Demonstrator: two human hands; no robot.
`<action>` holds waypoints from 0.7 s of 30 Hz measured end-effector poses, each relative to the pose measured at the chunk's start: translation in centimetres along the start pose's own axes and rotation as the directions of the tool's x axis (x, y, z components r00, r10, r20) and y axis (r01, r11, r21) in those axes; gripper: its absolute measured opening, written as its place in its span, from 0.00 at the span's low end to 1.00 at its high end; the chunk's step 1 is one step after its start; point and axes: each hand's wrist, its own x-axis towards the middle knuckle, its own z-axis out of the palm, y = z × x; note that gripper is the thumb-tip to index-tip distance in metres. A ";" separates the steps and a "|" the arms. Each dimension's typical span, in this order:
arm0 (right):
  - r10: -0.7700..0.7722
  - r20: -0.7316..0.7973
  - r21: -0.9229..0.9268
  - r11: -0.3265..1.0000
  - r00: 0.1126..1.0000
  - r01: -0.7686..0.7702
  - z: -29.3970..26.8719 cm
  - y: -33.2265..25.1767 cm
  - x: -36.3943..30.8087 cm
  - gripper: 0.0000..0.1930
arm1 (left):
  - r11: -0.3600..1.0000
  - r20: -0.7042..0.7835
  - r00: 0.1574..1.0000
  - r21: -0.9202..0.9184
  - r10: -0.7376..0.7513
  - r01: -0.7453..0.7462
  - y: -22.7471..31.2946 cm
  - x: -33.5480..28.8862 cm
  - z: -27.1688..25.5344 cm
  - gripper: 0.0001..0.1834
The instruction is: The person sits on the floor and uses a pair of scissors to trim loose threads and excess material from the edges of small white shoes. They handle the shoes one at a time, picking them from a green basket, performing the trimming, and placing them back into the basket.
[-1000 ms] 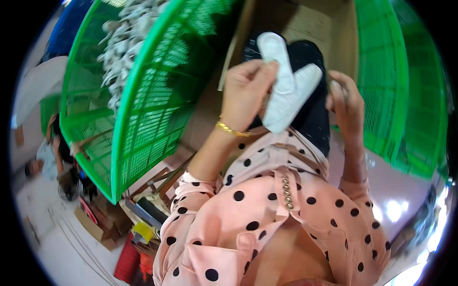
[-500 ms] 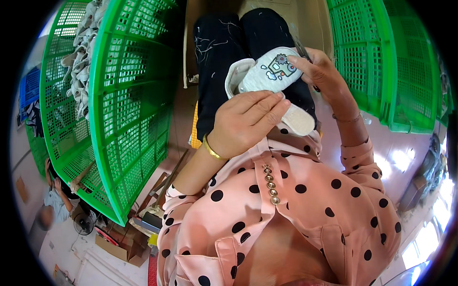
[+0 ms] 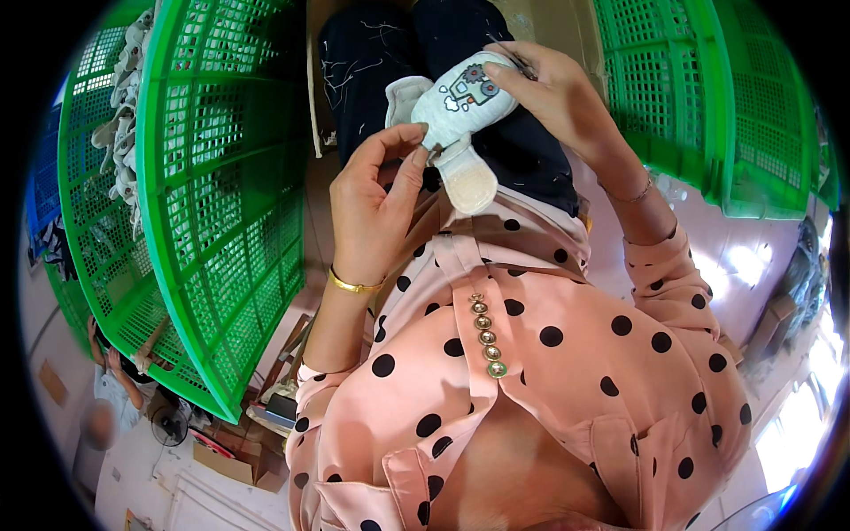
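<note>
Above my lap is a small pale-grey fabric baby shoe (image 3: pixel 443 115), with a vehicle picture with dark wheels on its upper. Its strap, with a fuzzy cream patch (image 3: pixel 472 186), hangs loose toward me. My right hand (image 3: pixel 553 93) grips the toe end, thumb on top by the picture. A dark thin tool (image 3: pixel 524 58), mostly hidden, shows behind those fingers; its kind cannot be made out here. At the shoe's near-left edge, my left hand (image 3: pixel 376 181) pinches with thumb and forefinger, close to the base of the strap.
Tall green plastic crates stand on the left (image 3: pixel 221 195) and right (image 3: pixel 677 88). Several grey shoes (image 3: pixel 128 115) are heaped in the left crates. A cardboard box (image 3: pixel 589 44) lies beyond my knees. Loose threads cling to my dark trousers (image 3: pixel 363 66). Another person (image 3: pixel 115 389) and a fan (image 3: pixel 168 425) are at far lower left.
The shoe has shifted left and slightly away from me. My left hand has turned from lying across the shoe to pinching its edge, and the strap now hangs more toward me.
</note>
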 end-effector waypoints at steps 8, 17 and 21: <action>0.055 0.111 -0.128 0.991 0.992 -0.041 0.4 -2.8 0.1 0.21 | 0.874 0.250 0.932 -0.348 -0.263 0.340 0.2 -0.3 -0.6 0.23; -0.074 0.086 -0.163 0.983 0.994 0.087 0.3 -3.1 -2.2 0.18 | 0.575 0.279 0.909 -0.706 -0.311 0.413 0.1 0.0 1.5 0.21; -0.250 0.066 -0.018 0.968 0.966 0.252 -0.4 -1.1 -3.4 0.18 | 0.431 0.392 0.884 -0.773 -0.254 0.466 -0.3 -0.5 3.1 0.17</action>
